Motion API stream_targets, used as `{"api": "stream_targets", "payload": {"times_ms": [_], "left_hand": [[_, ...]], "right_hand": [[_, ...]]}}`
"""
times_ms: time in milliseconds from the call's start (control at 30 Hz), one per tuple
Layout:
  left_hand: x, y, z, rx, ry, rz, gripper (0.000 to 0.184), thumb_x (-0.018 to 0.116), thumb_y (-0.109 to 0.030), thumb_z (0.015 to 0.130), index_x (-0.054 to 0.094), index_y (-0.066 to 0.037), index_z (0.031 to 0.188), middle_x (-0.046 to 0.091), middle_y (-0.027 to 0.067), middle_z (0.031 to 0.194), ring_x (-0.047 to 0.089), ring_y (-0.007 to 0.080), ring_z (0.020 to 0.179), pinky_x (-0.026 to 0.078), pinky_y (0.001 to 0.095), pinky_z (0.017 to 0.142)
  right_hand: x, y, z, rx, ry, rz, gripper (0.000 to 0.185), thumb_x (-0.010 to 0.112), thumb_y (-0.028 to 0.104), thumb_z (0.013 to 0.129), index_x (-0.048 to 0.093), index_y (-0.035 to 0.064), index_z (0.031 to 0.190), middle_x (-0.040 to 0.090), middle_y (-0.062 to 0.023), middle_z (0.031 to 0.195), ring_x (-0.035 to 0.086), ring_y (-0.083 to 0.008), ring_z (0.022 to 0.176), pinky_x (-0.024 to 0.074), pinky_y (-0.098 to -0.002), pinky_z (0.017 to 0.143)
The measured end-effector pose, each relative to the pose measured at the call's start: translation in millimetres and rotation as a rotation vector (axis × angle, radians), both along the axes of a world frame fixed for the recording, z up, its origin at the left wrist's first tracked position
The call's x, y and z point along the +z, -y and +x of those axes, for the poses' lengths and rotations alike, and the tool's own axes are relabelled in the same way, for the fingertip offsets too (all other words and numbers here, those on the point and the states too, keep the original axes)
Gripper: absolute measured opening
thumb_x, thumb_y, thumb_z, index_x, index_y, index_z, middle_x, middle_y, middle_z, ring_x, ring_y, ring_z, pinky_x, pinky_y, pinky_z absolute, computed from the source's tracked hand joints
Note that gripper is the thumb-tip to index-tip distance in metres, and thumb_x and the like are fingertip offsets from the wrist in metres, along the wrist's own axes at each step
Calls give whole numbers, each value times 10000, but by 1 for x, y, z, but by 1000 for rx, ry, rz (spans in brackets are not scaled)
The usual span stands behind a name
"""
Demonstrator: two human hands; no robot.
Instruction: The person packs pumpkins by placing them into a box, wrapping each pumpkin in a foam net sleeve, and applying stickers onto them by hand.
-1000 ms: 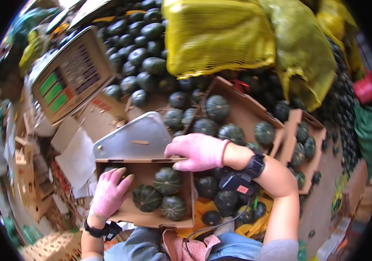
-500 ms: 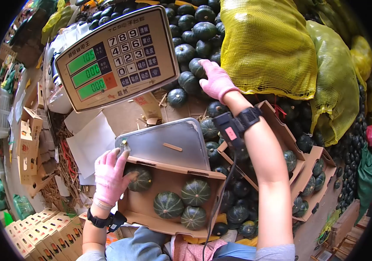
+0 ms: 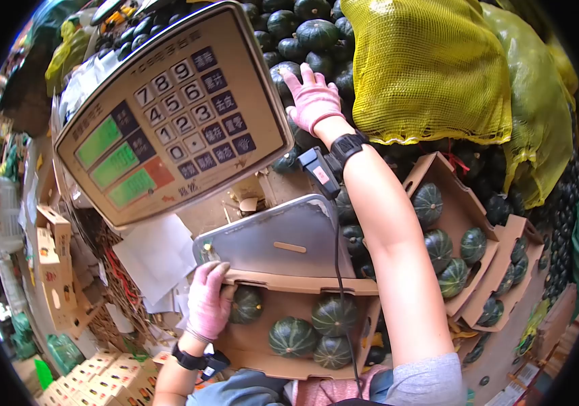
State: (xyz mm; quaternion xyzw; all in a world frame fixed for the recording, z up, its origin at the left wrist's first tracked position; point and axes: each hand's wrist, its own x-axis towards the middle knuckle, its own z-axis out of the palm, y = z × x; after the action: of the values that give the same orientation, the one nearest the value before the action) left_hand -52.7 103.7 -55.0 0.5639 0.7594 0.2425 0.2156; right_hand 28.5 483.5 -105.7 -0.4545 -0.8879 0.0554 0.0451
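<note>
Nearest me, just right of the pink-gloved left hand [image 3: 209,303], lies a shallow, smooth brown cardboard box [image 3: 245,342] holding four round, ribbed green squashes [image 3: 293,337], their rinds streaked paler. That hand's fingers are half bent at the box's far left corner, thumb beside the leftmost squash; how firmly they grip I cannot tell. Just beyond the hand, against the box's far wall, sits a dull grey metal plate [image 3: 255,237] with rounded corners, a thin tan strip [image 3: 290,247] lying flat on it. Right of the right forearm, another brown cardboard box [image 3: 456,197] holds more striped squashes. Left of the right hand tilts a beige-framed display panel [image 3: 181,115]: digits 0 to 9 read clearly on pale keys, while its heading and three green readouts are blurred. The pink-gloved right hand [image 3: 315,101] has its fingers spread wide at a heap of glossy, dark green squashes [image 3: 318,35]; whether they press one, I cannot tell. Beside it, to the right, bulges a coarse yellow mesh sack [image 3: 431,68].
</note>
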Motion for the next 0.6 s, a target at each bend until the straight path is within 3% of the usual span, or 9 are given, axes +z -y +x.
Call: {"api": "stream_targets", "payload": {"times_ms": [100, 200, 233, 333, 433, 533, 567, 600], "left_hand": [[1, -1, -2, -25, -4, -19, 393, 629, -52, 793, 545, -56, 1177, 534, 187, 1154, 553, 394, 1019, 480, 427, 859], [1, -2, -4, -40, -20, -68, 372, 634, -66, 788, 545, -59, 1149, 528, 197, 1181, 562, 404, 1007, 487, 435, 842], [2, -2, -4, -43, -26, -83, 370, 634, -67, 789, 544, -60, 1148, 526, 199, 1183, 562, 405, 1005, 487, 435, 842], [2, -2, -5, -49, -59, -119, 365, 636, -75, 791, 539, -62, 1143, 522, 204, 1190, 561, 406, 999, 486, 436, 842], [2, -3, -4, -58, -118, -119, 367, 653, -97, 791, 540, -72, 1139, 524, 204, 1186, 561, 404, 993, 486, 438, 835], [2, -3, -3, -53, -153, -150, 346, 620, -96, 819, 515, -63, 1148, 520, 206, 1183, 556, 409, 1004, 479, 439, 843], [4, -3, -2, -54, -148, -168, 320, 580, -92, 852, 500, -48, 1158, 512, 209, 1189, 549, 415, 1024, 471, 435, 869], [4, -3, 0, -55, -161, -161, 323, 586, -87, 845, 500, -49, 1154, 515, 207, 1185, 551, 414, 1017, 473, 436, 863]], "right_hand": [[-8, -16, -14, -15, 38, 3, 705, 614, 150, 839, 300, 370, 1430, 269, -129, 1497, 444, -289, 1263, 463, -481, 892], [-8, -23, -29, -26, 14, -3, 563, 549, 138, 897, 391, 385, 1378, 282, -107, 1497, 437, -282, 1268, 448, -563, 902], [-6, -24, -32, -27, 75, -51, 625, 539, 70, 861, 384, 362, 1391, 274, -122, 1508, 432, -329, 1271, 453, -543, 914], [-11, -27, -51, -116, 154, -73, 574, 549, 152, 893, 388, 422, 1374, 273, -121, 1508, 421, -359, 1258, 421, -656, 887], [-24, -22, -60, -231, 38, -10, 548, 647, 147, 824, 439, 332, 1296, 426, -160, 1318, 496, -345, 1167, 473, -608, 832], [-34, -26, -50, -171, -95, 26, 585, 762, 223, 721, 464, 262, 1223, 492, -145, 1206, 573, -344, 1060, 544, -468, 751], [-36, -29, -47, -132, -96, 8, 405, 608, 220, 864, 483, 277, 1245, 508, -147, 1235, 584, -338, 1067, 532, -517, 743], [-28, -27, -43, -120, -116, -24, 488, 688, 286, 787, 483, 233, 1227, 536, -154, 1196, 590, -334, 1064, 534, -472, 781]]}}
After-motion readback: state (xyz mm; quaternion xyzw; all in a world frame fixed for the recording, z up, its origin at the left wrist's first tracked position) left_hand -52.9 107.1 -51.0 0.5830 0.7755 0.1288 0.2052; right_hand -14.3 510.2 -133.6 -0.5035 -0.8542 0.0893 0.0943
